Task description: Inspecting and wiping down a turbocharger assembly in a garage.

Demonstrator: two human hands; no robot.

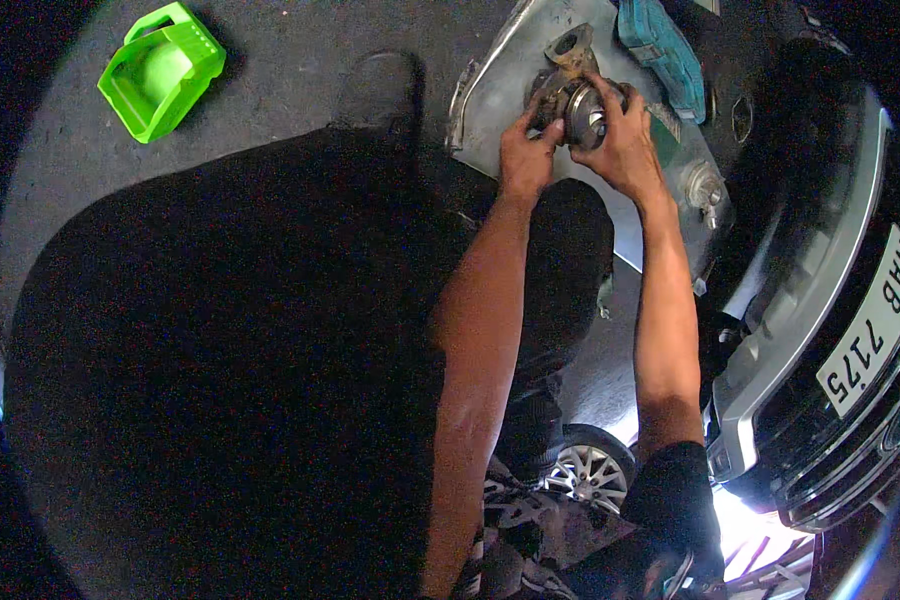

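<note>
Near the top centre of the head view, a grimy metal part [573, 55] with a flanged opening and a round, shinier housing lies over a pale metal sheet [485, 105]. My left hand [530, 152] grips the part's left side, thumb against it and fingers curled behind. My right hand [620, 140] is closed around the round housing from the right, fingers over its top. A smaller round silver fitting [704, 188] sits on the sheet to the right of my hands. A teal plastic case [662, 62] lies just above them.
A bright green plastic container [160, 80] stands on the dark floor at upper left. A car's bumper [820, 300] with a licence plate fills the right side, beside my right arm. An alloy wheel [588, 470] shows below, between my forearms. Dark shadow covers the lower left.
</note>
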